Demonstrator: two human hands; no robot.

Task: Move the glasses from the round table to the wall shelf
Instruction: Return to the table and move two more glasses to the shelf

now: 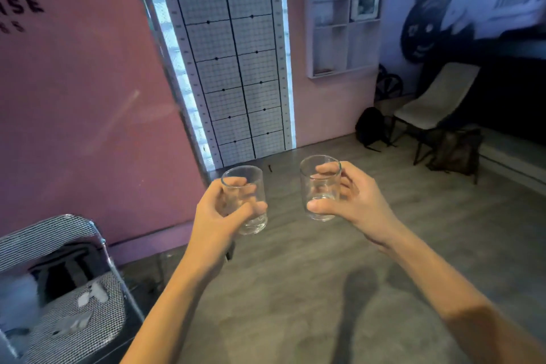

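I hold two clear drinking glasses upright in front of me, above the grey floor. My left hand (220,211) is wrapped around the left glass (246,186). My right hand (351,198) grips the right glass (320,186), thumb at its base and fingers behind it. Both glasses look empty. The white wall shelf (344,23), divided into several compartments, hangs on the pink wall far ahead, up and to the right of the glasses. The round table is out of view.
A checked folding chair (76,298) with a dark bag stands at the lower left. A beige chair (434,109) and dark bags (370,127) sit by the right wall under the shelf. A gridded panel (236,62) covers the wall ahead.
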